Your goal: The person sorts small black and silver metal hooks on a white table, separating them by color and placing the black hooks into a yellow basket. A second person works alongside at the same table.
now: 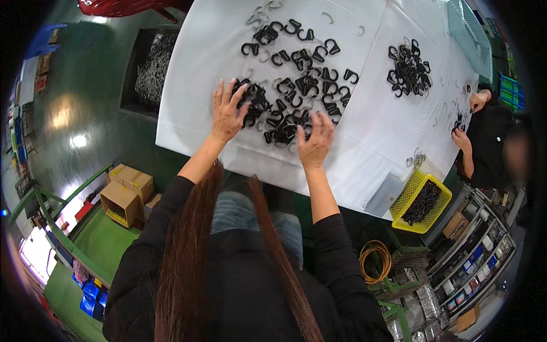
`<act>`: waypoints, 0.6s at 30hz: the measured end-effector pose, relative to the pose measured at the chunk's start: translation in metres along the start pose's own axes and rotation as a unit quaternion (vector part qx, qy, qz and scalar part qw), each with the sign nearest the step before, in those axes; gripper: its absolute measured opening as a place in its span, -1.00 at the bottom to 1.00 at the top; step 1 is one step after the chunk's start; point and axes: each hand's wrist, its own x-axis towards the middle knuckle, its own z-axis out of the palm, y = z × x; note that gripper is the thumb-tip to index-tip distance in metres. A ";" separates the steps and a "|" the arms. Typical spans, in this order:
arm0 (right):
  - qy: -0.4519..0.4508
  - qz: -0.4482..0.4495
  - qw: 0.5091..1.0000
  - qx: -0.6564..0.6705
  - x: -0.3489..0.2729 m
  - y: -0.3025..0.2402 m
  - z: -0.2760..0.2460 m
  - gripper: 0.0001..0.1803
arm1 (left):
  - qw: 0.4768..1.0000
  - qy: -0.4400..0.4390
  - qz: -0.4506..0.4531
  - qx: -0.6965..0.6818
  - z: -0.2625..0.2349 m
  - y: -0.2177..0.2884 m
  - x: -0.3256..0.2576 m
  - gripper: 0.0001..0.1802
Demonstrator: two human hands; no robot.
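Black hook-shaped clips [306, 84] lie scattered in a loose heap on the white-covered table [194, 74] in front of me. Pale, translucent curved pieces [264, 55] are mixed among them. At the left edge of the heap, my left hand [227, 114] rests with its fingers spread against a cluster of clips. Near the front right of the heap is my right hand [316, 141], its fingers apart and slightly blurred beside more clips. Neither hand shows a clip gripped in it, though the fingertips partly cover the pieces under them.
A second pile of black clips [409, 68] lies farther right. A yellow basket [411, 198] of dark parts and a grey-blue tray [383, 195] sit at the right front edge. Beyond stands a pale blue basket [468, 37]. A co-worker's hands [462, 138] handle small pieces at right.
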 end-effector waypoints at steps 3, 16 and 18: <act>-0.036 0.027 0.999 0.020 -0.016 -0.007 0.005 -0.42 | 0.998 0.003 0.054 0.022 0.004 0.014 -0.007 -0.55; -0.134 0.195 0.867 0.439 0.064 0.045 0.006 -0.73 | 0.898 0.020 -0.258 -0.355 -0.035 -0.012 0.028 -0.72; -0.127 0.168 0.909 0.359 0.061 0.051 -0.004 -0.71 | 0.828 0.018 -0.309 -0.467 -0.039 -0.013 0.026 -0.73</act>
